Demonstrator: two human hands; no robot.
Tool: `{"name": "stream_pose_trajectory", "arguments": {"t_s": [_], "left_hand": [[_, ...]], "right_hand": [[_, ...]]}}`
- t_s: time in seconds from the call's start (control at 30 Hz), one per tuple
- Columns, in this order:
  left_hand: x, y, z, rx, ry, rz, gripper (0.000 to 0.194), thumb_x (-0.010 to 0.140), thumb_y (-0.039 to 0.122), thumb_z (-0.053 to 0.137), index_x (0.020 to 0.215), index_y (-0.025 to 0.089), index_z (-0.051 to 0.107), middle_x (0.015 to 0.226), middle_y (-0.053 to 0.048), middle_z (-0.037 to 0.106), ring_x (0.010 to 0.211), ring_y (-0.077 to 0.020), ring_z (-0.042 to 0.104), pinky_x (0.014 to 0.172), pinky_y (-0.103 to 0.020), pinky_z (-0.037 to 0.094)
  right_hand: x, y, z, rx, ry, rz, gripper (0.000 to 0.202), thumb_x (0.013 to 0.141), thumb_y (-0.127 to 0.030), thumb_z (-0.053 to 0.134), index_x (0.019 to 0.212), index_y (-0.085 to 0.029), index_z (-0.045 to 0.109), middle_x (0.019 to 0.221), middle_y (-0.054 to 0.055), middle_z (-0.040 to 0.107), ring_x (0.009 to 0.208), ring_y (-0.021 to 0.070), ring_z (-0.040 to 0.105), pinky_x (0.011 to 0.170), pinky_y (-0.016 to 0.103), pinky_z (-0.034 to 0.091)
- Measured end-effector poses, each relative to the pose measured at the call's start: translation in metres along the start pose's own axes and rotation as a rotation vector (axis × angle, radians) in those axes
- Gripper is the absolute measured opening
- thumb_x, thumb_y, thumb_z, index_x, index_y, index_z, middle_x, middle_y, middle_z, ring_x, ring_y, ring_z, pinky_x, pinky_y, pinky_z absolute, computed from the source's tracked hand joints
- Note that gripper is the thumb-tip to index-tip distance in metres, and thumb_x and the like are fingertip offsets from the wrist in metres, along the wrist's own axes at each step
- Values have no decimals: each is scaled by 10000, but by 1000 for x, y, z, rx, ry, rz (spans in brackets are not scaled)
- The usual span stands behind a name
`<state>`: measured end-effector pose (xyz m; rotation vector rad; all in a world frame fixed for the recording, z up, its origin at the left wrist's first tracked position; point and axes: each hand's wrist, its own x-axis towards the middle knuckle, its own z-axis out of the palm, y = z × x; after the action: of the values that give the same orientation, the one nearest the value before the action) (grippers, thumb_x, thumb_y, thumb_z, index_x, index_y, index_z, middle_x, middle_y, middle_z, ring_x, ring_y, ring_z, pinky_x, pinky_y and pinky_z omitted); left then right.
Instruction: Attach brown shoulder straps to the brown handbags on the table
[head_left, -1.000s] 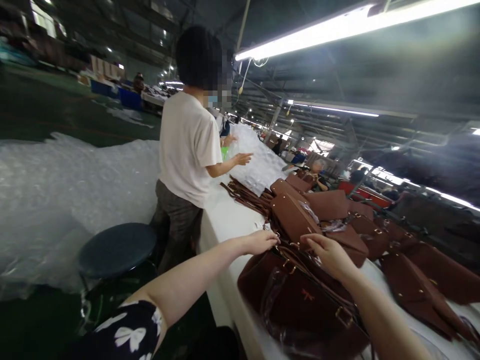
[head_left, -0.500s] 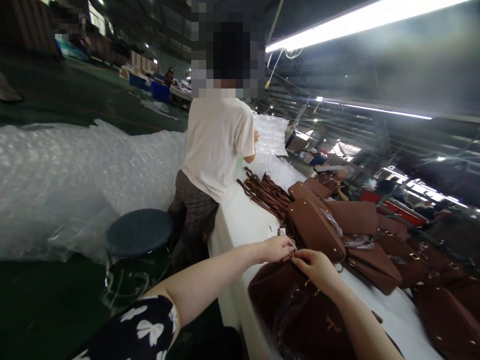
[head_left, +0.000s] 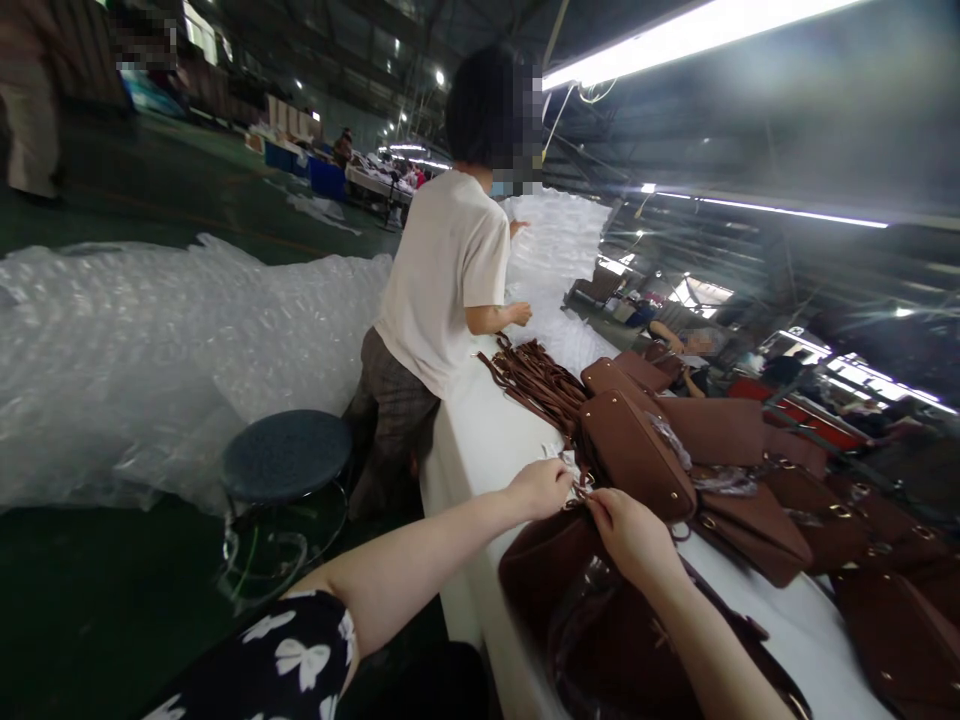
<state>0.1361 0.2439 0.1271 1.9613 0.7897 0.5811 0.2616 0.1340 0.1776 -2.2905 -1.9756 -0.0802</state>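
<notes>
A brown handbag [head_left: 592, 610] with plastic-wrapped handles lies on the white table in front of me. At its far edge my left hand [head_left: 544, 488] is closed, fingertips pinching a small metal strap clip [head_left: 579, 492]. My right hand [head_left: 634, 532] closes thumb and finger on the brown strap end beside that clip, its forearm passing over the bag. The fingers partly hide the fitting, so I cannot tell whether it is fastened. White tags [head_left: 559, 458] lie just beyond my left hand. Farther on is a bundle of brown straps [head_left: 536, 385].
Several brown handbags [head_left: 637, 450] are piled on the right of the white table [head_left: 480, 440]. A co-worker in a pale shirt [head_left: 450, 270] stands at the table's left side by bubble wrap [head_left: 559, 240]. A round stool [head_left: 287, 455] and more bubble wrap [head_left: 150, 370] are at left.
My hands have drawn slightly apart, showing more of the clip between them. The co-worker has turned to the right, and both their hands now show near the raised bubble wrap.
</notes>
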Motion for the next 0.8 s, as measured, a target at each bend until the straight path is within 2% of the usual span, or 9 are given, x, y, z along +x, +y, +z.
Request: {"name": "stream_pose_trajectory", "arguments": {"t_s": [0.07,0.13,0.27,0.33,0.4,0.47,0.57,0.67,0.8], "left_hand": [[-7,-5,2,55,10,-8,305,894,344,432,898,148,666,967,-130,703,925,-269,632,814,-360,467],[-12,-9,7,77,-9,-39,281,868,346,471,900,146,666,947,-125,706,891,-270,638,779,-354,468],[-14,-10,17,-70,-36,-133,236,816,338,546,791,139,669,762,-48,685,713,-185,604,613,-264,432],[-16,-8,19,-163,14,-151,227,796,336,581,756,133,672,701,-32,666,670,-164,584,581,-247,418],[-21,-4,20,-161,106,-82,192,783,307,599,777,137,687,731,-41,684,694,-169,600,618,-257,442],[-28,1,18,-49,178,43,169,794,279,586,816,159,704,813,-60,713,759,-192,630,693,-286,470],[-36,8,16,163,177,149,190,837,267,546,836,187,719,897,-87,727,846,-232,653,778,-333,483],[-40,11,13,268,140,144,204,865,270,532,856,188,719,930,-104,726,887,-248,658,810,-347,486],[-42,10,12,274,151,98,216,890,308,533,879,188,712,935,-100,722,892,-243,659,817,-346,489]], "right_hand": [[0,2,2,2,4,-11,311,959,-336,396,956,-239,691,1021,67,732,944,254,677,774,334,480],[-1,3,2,5,17,-23,312,959,-336,400,1000,-244,696,1056,63,733,965,249,678,796,334,489],[-2,1,3,12,52,-53,332,963,-322,393,1081,-249,695,1124,63,725,986,238,677,831,339,500],[-1,0,4,14,61,-62,327,962,-314,398,1063,-252,704,1110,58,730,976,231,680,829,334,505],[0,0,5,15,67,-63,320,960,-302,405,1064,-254,704,1110,56,730,979,230,680,829,330,507],[1,0,5,15,72,-56,327,958,-283,398,1091,-250,695,1140,61,721,991,231,679,833,329,507],[2,2,6,16,60,-47,350,948,-235,388,1147,-238,676,1181,63,708,1017,229,674,842,320,504],[3,2,3,9,24,-65,350,939,-217,398,1133,-247,689,1148,51,722,1025,225,671,839,307,496],[3,-1,0,0,-9,-97,332,935,-221,414,1037,-281,724,1079,37,739,977,214,680,775,282,488]]}}
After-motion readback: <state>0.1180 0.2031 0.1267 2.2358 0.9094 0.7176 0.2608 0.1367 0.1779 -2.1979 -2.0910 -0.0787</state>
